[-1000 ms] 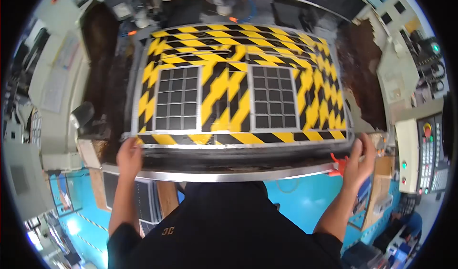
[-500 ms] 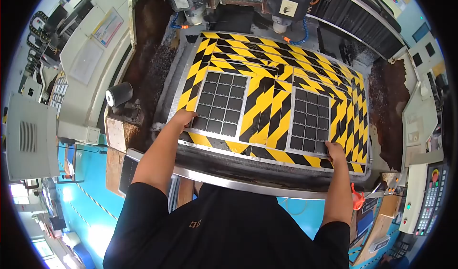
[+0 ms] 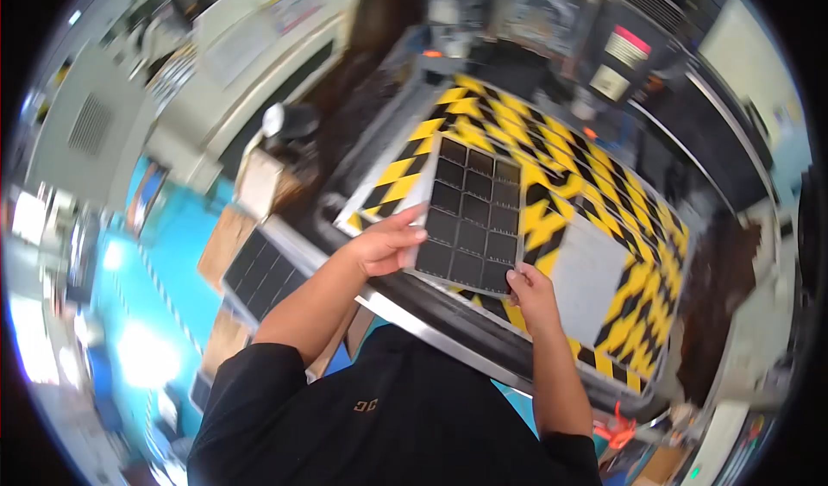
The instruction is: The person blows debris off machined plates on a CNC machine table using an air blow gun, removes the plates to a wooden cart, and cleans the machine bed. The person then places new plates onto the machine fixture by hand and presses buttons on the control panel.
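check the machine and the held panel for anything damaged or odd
Mildly: the machine's brown inner side at right looks rusty, and the striped tape is patchy, its stripes mismatched in places. The held dark gridded panel shows no clear damage, though blur hides fine detail.

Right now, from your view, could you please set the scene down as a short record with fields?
Held: dark gridded panel, in both hands
Left hand: at the panel's left edge
Right hand: at the panel's lower right corner
Behind panel: black-and-yellow striped surface
Right of panel: plain grey rectangle amid the stripes
Unclear: whether the panel touches the striped surface
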A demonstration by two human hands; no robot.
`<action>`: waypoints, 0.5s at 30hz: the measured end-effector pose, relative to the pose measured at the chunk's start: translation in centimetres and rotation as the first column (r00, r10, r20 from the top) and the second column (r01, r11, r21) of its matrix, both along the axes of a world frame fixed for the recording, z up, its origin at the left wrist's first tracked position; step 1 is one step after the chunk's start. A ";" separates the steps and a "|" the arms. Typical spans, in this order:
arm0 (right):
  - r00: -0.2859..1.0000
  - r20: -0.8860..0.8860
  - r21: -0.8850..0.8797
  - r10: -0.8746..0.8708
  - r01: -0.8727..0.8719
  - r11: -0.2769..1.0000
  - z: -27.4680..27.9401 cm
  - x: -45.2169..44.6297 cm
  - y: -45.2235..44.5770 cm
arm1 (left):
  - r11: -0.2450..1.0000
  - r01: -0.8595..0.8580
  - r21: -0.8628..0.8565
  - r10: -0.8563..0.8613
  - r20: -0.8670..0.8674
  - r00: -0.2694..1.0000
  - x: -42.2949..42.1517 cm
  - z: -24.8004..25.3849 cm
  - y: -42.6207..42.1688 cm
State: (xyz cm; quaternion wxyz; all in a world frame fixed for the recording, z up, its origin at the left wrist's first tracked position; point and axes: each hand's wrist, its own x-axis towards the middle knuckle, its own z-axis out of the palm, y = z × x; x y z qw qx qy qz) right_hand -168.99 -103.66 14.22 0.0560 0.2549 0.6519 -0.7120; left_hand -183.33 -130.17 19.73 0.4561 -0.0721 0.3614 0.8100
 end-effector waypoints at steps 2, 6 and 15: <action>0.993 -0.014 0.138 0.119 -0.116 0.984 -1.0 -0.7 -2.4 | 0.991 0.024 0.133 -0.004 -0.150 0.989 2.3 -0.7 -4.8; 0.860 -0.138 0.344 0.492 -0.424 0.838 0.5 -0.3 -7.9 | 0.925 -0.357 0.134 0.373 -0.127 0.919 10.2 -1.0 -14.0; 0.490 -0.168 0.557 0.856 -0.669 0.492 3.0 6.4 -15.9 | 0.326 -0.934 -0.143 0.824 -0.442 0.355 32.9 -2.5 -36.6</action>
